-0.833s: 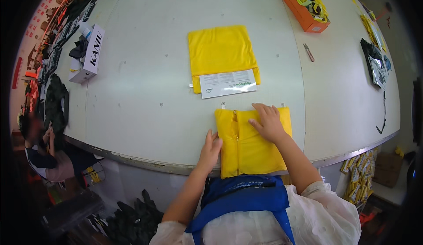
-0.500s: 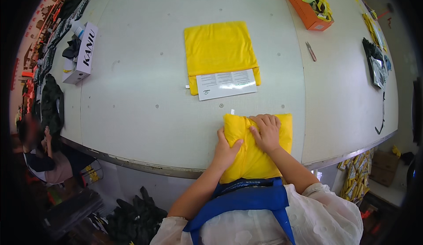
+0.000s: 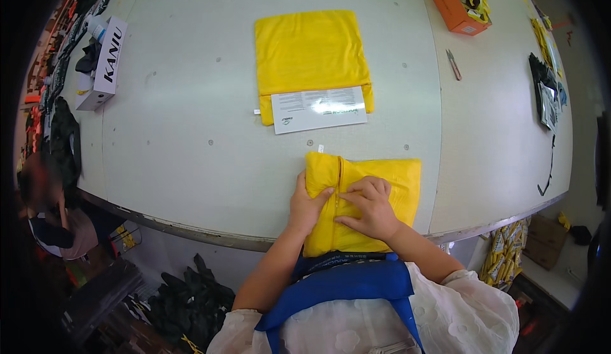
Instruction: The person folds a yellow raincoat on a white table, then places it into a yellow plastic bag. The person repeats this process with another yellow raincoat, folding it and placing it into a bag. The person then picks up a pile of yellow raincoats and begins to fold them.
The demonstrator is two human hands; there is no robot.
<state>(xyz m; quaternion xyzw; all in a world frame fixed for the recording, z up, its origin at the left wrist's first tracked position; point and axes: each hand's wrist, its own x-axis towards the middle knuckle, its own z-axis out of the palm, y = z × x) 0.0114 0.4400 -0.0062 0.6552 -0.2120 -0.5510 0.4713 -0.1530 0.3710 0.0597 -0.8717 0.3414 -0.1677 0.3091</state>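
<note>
A soft yellow zippered pouch [image 3: 394, 182] lies at the table's near edge, against my blue apron, its zip [image 3: 338, 182] running front to back left of its middle. My left hand [image 3: 307, 205] grips the pouch's left side, thumb on top and fingers partly hidden beyond the edge. My right hand [image 3: 368, 209] is bent over the fabric just right of the zip, thumb and fingertips pressed on it. Farther off lies a second yellow pouch [image 3: 312, 48], flat, with a glossy white printed card [image 3: 318, 111] across its near end. A small white tag sticks out of each pouch.
Thread snips [image 3: 454, 65] lie to the right. An orange box [image 3: 449, 4] of yellow straps stands at the far right, a white box [image 3: 109, 67] at the left. Dark bags [image 3: 542, 96] lie along the right side. Another person [image 3: 63, 220] sits at the left.
The near pouch has turned and shifted slightly left, so its zip now shows. My right hand has moved down and left to beside the zip; my left hand keeps its grip.
</note>
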